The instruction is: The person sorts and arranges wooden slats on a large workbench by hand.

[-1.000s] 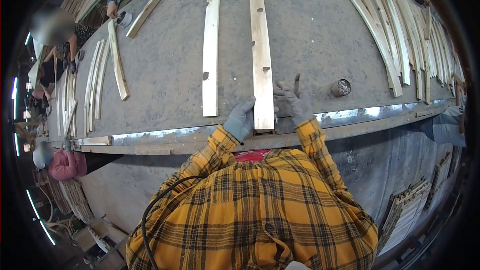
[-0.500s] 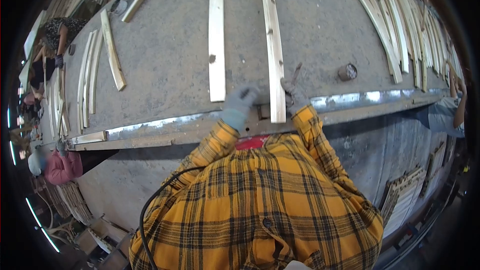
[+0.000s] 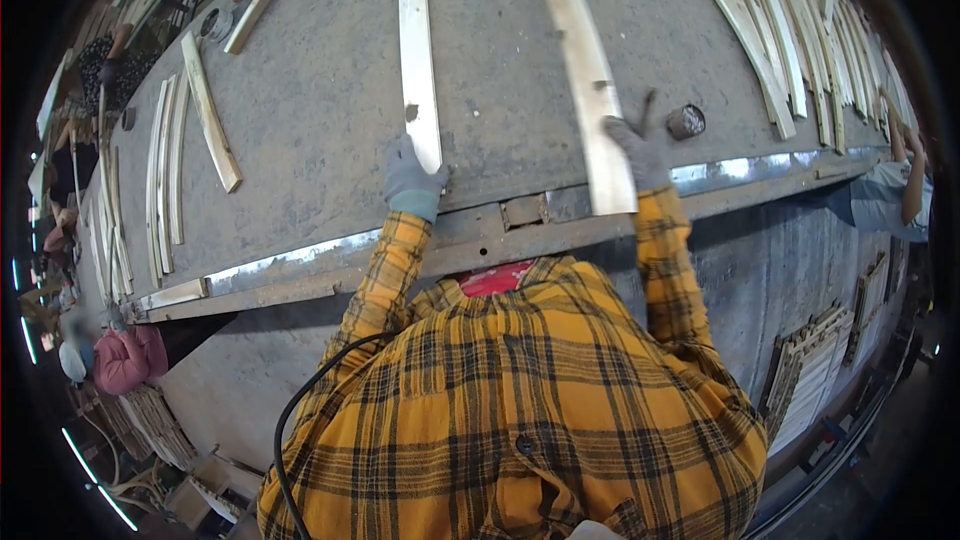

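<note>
My left hand, in a grey glove, is closed round the near end of a pale wooden strip that runs away from me on the table. To the right, a second wooden strip with dark knots lies aslant, its near end jutting past the table edge. My right hand, also gloved, rests at that strip's right edge, the thumb side against the wood. A thin dark stick points up from this hand. Just beyond it stands a small dark-filled can.
The grey table has a metal-faced front edge with a notch. More strips lie side by side at right, others at left. A person in pink is at the left, another person at the right.
My left hand has moved left and taken hold of the left strip's end. The right strip's near end has swung right and away from me, along with my right hand.
</note>
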Demonstrator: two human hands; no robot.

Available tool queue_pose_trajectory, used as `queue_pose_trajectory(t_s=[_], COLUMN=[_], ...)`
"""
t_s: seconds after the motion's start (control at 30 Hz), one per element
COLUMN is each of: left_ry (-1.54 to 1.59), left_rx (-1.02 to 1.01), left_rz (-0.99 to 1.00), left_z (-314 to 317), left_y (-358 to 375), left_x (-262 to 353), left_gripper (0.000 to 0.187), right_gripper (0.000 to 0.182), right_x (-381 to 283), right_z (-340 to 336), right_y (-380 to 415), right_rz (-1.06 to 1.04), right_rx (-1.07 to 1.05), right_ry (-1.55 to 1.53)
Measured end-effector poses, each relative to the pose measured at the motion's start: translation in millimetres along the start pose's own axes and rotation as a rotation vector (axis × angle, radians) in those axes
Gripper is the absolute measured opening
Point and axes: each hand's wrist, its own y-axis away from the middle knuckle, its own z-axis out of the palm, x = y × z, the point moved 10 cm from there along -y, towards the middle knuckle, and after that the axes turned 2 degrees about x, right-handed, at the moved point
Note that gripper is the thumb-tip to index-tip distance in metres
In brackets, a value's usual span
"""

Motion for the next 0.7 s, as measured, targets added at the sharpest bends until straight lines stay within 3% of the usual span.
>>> queue_pose_trajectory(t_s=[0.07,0.13,0.17,0.23,0.27,0.3,0.37,0.43,0.47,0.5,0.53,0.57,0.6,0.63,0.7], left_ry=[0.022,0.814,0.818,1.479,1.687,1.691,1.945,1.989,1.945,1.896,1.875,1.877,1.813,1.751,1.653], left_rx=[0.037,-0.314,-0.292,-0.543,-0.542,-0.52,-0.787,-0.769,-0.722,-0.673,-0.642,-0.63,-0.594,-0.564,-0.503], left_rz=[0.002,0.004,-0.001,-0.149,-0.075,-0.08,-0.101,-0.149,-0.304,-0.456,-0.43,-0.437,-0.407,-0.376,-0.374], left_z=[-3,26,23,39,40,45,56,53,63,72,68,66,62,58,57], left_y=[-2,2,4,24,25,26,40,51,51,53,52,54,55,56,61], left_x=[2,9,8,23,29,27,45,55,47,37,36,35,31,29,19], left_gripper=[0.077,0.071,0.071,0.065,0.064,0.064,0.063,0.059,0.052,0.047,0.035,0.035,0.031,0.026,0.024], right_gripper=[0.067,0.064,0.056,0.045,0.042,0.04,0.041,0.047,0.05,0.051,0.052,0.052,0.047,0.042,0.038], right_x=[7,-10,-17,-13,-5,3,5,7,-29,-42,-30,-28,-25,-40,-19], right_z=[-65,-129,-162,-226,-256,-280,-316,-346,-330,-324,-313,-290,-266,-213,-126], right_y=[-34,-66,-78,-113,-132,-149,-169,-183,-161,-150,-163,-164,-162,-131,-101], right_rz=[-0.069,-0.133,-0.093,-0.131,-0.12,-0.103,-0.078,0.019,0.013,-0.024,-0.154,-0.272,-0.324,-0.206,-0.252], right_rx=[0.056,0.059,0.044,0.069,0.074,0.076,0.183,0.339,0.482,0.612,0.532,0.445,0.412,0.382,0.16], right_ry=[-0.09,0.103,0.266,0.411,0.411,0.412,0.61,0.887,1.008,0.837,0.62,0.402,0.506,0.547,0.281])
